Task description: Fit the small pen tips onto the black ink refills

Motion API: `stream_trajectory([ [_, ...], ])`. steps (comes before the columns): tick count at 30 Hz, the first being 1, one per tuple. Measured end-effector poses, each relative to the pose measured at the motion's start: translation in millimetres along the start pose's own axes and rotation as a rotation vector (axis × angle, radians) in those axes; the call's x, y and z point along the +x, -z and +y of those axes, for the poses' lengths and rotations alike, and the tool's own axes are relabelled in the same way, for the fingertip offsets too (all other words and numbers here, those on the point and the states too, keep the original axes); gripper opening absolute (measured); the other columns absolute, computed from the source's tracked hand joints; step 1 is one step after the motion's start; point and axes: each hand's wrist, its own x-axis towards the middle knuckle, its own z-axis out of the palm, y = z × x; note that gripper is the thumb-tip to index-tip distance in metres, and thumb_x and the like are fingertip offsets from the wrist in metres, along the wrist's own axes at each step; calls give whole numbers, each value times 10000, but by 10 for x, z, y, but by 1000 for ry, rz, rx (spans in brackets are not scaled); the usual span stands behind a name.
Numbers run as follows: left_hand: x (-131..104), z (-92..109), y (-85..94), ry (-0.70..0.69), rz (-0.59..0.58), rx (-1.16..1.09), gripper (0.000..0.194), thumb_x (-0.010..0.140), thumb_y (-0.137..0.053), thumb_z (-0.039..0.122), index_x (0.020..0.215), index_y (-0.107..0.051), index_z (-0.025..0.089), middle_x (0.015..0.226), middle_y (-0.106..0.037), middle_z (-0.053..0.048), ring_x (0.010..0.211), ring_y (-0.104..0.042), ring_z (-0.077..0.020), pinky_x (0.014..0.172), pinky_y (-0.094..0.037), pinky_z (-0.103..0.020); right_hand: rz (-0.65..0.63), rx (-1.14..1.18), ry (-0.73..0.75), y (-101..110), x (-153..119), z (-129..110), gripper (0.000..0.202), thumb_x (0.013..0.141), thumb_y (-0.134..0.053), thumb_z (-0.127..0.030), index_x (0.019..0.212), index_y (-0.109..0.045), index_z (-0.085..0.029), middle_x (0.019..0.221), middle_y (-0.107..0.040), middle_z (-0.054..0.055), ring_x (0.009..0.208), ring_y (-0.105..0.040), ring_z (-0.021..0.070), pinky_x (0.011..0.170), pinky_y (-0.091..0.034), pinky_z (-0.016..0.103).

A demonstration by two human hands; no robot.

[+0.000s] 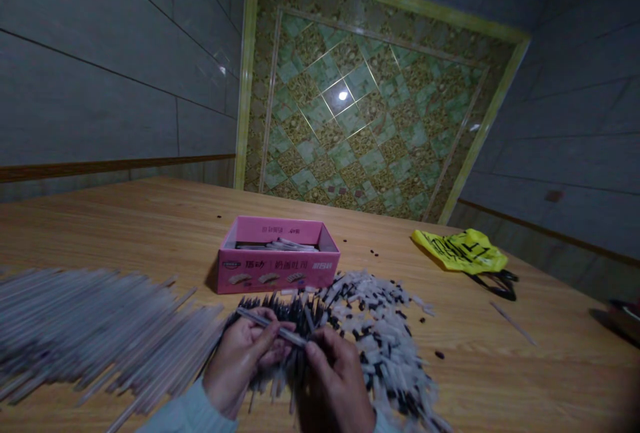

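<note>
My left hand (243, 356) is closed around a slim, pen-like stick (253, 316), greyish and partly see-through. At the stick's lower right end, my right hand (336, 370) pinches it between thumb and fingers. Beneath and behind both hands lies a pile of dark-tipped thin sticks (285, 306), partly hidden by the hands. To the left spreads a wide layer of long clear tubes (100, 326). A heap of small whitish caps (395, 346), mixed with little black pieces, is on the right, close to my right hand.
A pink open box (277, 273) with several slim sticks in it stands just beyond the hands. Farther right lie a yellow bag (460, 252) with black print and a single thin tube (513, 323). Loose black bits dot the wooden table (165, 220). A dark object (625, 316) sits at the right edge.
</note>
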Motion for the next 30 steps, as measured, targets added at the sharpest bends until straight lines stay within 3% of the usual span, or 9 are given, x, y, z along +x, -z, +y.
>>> stream_trajectory([
  [3,10,-10,12,-13,-37,11,322,663,-699,247,831,-431,191,795,-718,-69,706,-670,-171,671,-517,-291,-95,64,-141,-1,27,22,451,853,-366,-493,557,-465,-168,491,-439,-27,471,-391,101,445,-296,205],
  [6,34,-8,44,-39,-21,37,314,689,-674,262,861,-419,197,824,-715,-68,741,-668,-175,698,-514,-307,-5,-120,-107,84,77,21,439,882,-311,-450,567,-449,-176,519,-448,-21,494,-404,109,471,-290,213],
  [8,52,-1,69,-51,11,55,318,689,-670,285,873,-425,197,814,-711,-61,732,-666,-176,685,-515,-306,74,-389,-36,170,102,-5,329,860,-400,-378,612,-485,-179,581,-493,-11,565,-445,126,535,-299,225],
  [11,70,10,88,-43,53,101,334,672,-674,330,889,-467,184,766,-700,-43,654,-652,-151,595,-503,-255,53,-735,20,258,106,-52,80,749,-564,-275,734,-549,-198,719,-566,14,700,-496,174,620,-302,254],
  [15,90,-2,102,-46,71,157,341,694,-637,377,944,-539,166,693,-665,-8,562,-598,-94,471,-425,-172,-2,-957,40,242,82,-69,124,675,-628,-262,762,-556,-210,773,-580,40,769,-494,219,653,-298,282],
  [21,134,-50,151,-91,47,187,345,685,-637,391,938,-600,159,609,-558,46,477,-510,-67,424,-373,-174,-24,-988,31,182,73,-20,128,692,-603,-211,818,-578,-203,880,-600,67,878,-499,238,770,-310,298],
  [30,141,-47,155,-101,46,212,408,651,-653,419,952,-622,145,585,-522,47,444,-469,-75,401,-369,-199,-12,-996,3,202,81,116,90,729,-584,-265,777,-584,-189,798,-603,64,806,-520,224,710,-317,282],
])
